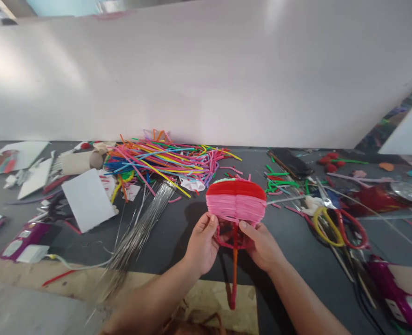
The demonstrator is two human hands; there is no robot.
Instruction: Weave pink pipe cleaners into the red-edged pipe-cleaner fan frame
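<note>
Both hands hold a rounded pipe-cleaner craft [236, 204] in front of me, low over the table. Its top edge is pale, with a red band beneath and a wide pink band below that. The lower part is an open frame, and an orange-red stem [234, 274] hangs from its middle. My left hand [204, 239] pinches the left side, thumb on the pink rows. On the right side my right hand [260, 239] grips the frame, its thumb near the centre rib. Some fingers of both hands are hidden behind the craft.
A heap of colourful pipe cleaners [164, 158] lies behind, with a bundle of thin wires [143, 223] nearer left. To the right are scissors [340, 223], a red drink can [383, 197] and a dark pouch [289, 163]. A white board [206, 74] stands along the back.
</note>
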